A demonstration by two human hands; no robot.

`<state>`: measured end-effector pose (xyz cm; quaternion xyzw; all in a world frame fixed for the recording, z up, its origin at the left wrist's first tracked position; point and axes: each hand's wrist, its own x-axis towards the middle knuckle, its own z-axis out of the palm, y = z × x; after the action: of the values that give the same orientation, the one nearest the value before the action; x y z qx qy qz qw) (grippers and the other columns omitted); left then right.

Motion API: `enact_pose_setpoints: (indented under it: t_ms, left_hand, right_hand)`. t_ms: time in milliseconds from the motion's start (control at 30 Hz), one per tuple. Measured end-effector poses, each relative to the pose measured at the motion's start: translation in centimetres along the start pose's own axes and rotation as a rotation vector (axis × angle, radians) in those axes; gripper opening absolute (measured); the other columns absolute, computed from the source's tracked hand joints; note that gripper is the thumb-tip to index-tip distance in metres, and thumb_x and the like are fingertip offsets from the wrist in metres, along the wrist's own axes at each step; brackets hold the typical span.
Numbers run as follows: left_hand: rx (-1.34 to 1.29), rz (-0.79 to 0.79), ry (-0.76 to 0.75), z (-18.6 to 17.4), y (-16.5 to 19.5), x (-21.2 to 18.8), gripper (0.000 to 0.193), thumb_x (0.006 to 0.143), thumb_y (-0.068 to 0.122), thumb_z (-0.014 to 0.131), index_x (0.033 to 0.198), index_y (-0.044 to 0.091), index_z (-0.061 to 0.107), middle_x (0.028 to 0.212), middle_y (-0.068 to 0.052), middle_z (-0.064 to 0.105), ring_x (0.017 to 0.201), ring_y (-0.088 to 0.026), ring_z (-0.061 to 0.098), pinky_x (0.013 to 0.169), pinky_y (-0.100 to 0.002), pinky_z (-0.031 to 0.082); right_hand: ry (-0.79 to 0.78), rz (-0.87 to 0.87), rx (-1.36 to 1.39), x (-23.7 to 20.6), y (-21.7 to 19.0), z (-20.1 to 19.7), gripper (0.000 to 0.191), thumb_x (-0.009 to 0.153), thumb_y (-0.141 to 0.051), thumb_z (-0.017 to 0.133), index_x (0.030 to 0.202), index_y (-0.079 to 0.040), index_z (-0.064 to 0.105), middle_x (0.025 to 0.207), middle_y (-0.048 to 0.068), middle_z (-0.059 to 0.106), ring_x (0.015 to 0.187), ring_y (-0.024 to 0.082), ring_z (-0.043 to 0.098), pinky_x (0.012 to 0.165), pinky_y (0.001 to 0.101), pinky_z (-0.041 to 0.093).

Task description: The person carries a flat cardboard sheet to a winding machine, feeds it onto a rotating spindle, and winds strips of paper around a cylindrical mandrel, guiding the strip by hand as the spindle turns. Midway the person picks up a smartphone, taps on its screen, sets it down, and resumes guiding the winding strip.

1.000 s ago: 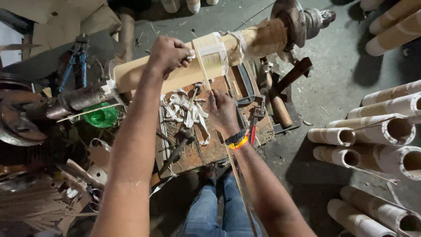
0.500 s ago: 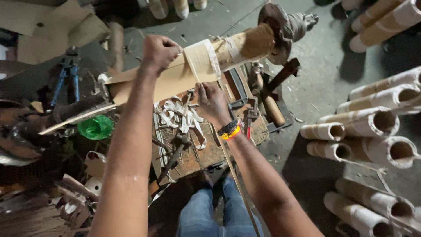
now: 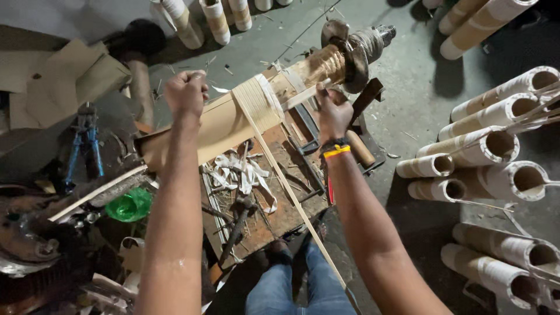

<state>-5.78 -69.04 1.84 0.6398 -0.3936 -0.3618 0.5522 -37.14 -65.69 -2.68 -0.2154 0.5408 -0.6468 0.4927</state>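
Cardboard dominates this workshop floor, where a person winds a pale flat paper strip (image 3: 286, 181) around a long tan cardboard tube (image 3: 221, 125) mounted on a metal spindle with a round flange (image 3: 356, 49). At far left, blue-handled pliers (image 3: 84, 149) lie near a green plastic bottle (image 3: 129, 205). The left hand (image 3: 186, 93) is closed in a tight fist just above the tube's upper edge; what it pinches cannot be told from this angle. The strip rises from low between the person's knees, crosses a rusty brown work board littered with white paper offcuts (image 3: 242, 175) and a dark-headed hammer (image 3: 239, 219), and meets the tube at a pale band of wound turns (image 3: 256, 99). The right hand (image 3: 333, 111), wearing a yellow-and-red wristband (image 3: 335, 150), is curled shut on a loose white tape end (image 3: 300, 96) close to the flange. Stacked finished tubes with hollow ends (image 3: 490, 146) fill the right side.

Doing this step well appears to depend on keeping the strip taut and feeding it at a steady angle, so each turn lies flush beside the last without gaps or overlap. A firm hold on the tape end should stop the wrap from loosening.
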Motion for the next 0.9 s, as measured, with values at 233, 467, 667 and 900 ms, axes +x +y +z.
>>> enact_pose_setpoints:
  t_ms: [233, 467, 667, 900]
  left_hand:
    - [-0.073, -0.027, 0.005, -0.5, 0.5, 0.3, 0.012, 0.093, 0.016, 0.071, 0.088, 0.005, 0.074, 0.067, -0.001, 0.068, 0.052, -0.006, 0.058, 0.047, -0.022, 0.045]
    - [0.098, 0.067, -0.009, -0.1, -0.7, 1.0, 0.023, 0.090, 0.030, 0.069, 0.097, 0.010, 0.077, 0.082, -0.007, 0.076, 0.067, -0.014, 0.069, 0.061, -0.030, 0.052]
    - [0.258, 0.169, 0.147, -2.3, 1.0, -0.4, 0.026, 0.094, 0.032, 0.067, 0.104, 0.011, 0.080, 0.089, -0.012, 0.082, 0.081, -0.019, 0.078, 0.071, -0.034, 0.060]
    - [0.193, 0.705, 0.220, -2.0, -0.4, -14.3, 0.015, 0.097, 0.013, 0.067, 0.112, 0.008, 0.071, 0.093, -0.011, 0.072, 0.078, -0.024, 0.070, 0.072, -0.035, 0.058]
  right_hand:
    - [0.059, -0.254, 0.065, 0.3, 0.6, 1.3, 0.014, 0.091, -0.015, 0.081, 0.087, -0.005, 0.073, 0.074, -0.001, 0.067, 0.061, 0.007, 0.057, 0.052, 0.0232, 0.044]
    - [-0.046, -0.418, -0.118, 1.0, 1.4, 1.6, 0.011, 0.100, 0.000, 0.075, 0.093, -0.005, 0.068, 0.083, 0.000, 0.064, 0.070, 0.010, 0.055, 0.061, 0.0251, 0.045]
    - [-0.488, -0.472, 0.216, -3.2, 3.3, -1.1, 0.029, 0.109, 0.014, 0.068, 0.093, -0.008, 0.060, 0.087, -0.001, 0.058, 0.076, 0.011, 0.050, 0.069, 0.0247, 0.042]
    - [-0.716, -0.433, -0.121, -11.9, 7.9, -1.0, 0.010, 0.102, 0.003, 0.071, 0.109, -0.003, 0.066, 0.105, 0.005, 0.062, 0.100, 0.016, 0.053, 0.088, 0.0299, 0.046]
